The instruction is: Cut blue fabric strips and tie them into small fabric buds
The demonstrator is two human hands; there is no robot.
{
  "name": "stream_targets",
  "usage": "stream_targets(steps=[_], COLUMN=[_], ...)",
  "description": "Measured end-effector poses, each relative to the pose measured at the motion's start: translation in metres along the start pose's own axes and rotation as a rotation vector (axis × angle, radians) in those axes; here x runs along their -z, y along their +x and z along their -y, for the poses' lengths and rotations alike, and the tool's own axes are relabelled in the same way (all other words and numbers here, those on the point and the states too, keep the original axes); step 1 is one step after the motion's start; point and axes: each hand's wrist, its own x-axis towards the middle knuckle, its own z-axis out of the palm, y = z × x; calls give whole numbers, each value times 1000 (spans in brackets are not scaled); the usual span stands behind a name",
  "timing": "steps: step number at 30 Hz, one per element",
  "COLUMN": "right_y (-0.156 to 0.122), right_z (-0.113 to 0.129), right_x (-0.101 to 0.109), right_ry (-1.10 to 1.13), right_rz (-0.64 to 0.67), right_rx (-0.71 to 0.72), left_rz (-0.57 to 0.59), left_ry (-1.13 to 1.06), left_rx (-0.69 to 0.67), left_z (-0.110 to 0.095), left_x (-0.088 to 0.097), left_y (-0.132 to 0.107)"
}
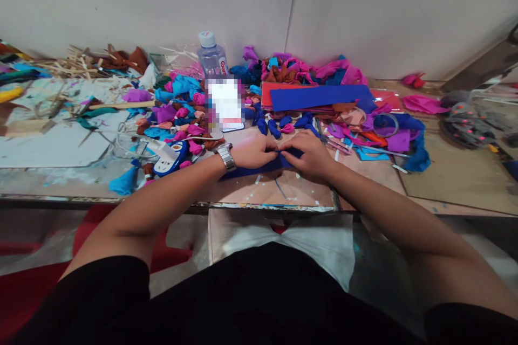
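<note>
Between my two hands lies a dark blue strip of paper or thin fabric point(253, 170), flat on the bench near its front edge. My left hand point(254, 152), with a metal watch at the wrist, pinches the strip's upper edge between thumb and forefinger. Close against it, my right hand point(309, 153) pinches the same strip, fingertips nearly meeting the left ones. Just beyond the fingers sit several small knotted blue bundles point(274, 128) and a pink one point(287, 128). My palms hide part of the strip.
Behind the hands stand a phone point(232, 127) with a blurred screen and a plastic bottle point(212, 56). A blue power socket point(170, 159) with a white plug is at left. Colourful bundles, a flat blue sheet point(319, 98), a tape roll point(386, 125) and cardboard point(445, 172) cover the bench.
</note>
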Motion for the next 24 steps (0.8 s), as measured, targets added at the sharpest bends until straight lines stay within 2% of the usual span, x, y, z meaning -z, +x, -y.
stream_targets(steps=[7,15,17,22,24], right_y=[-1,-2,-2,-1,-1], right_z=[1,3,3,3,3], right_x=[-1,1,1,0,0], right_ry=[-22,-27,-33,-41,-41], right_rz=[-70,-67,-72,-69,-69], right_rx=[49,95,107,131,125], left_rz=[42,89,92,15,27], left_ry=[-207,-400,-420,-387,-371], left_rx=[52,113,113,74,85], left_z=[6,12,13,13,13], left_x=[0,1,2,2,1], left_y=[3,5,6,6,6])
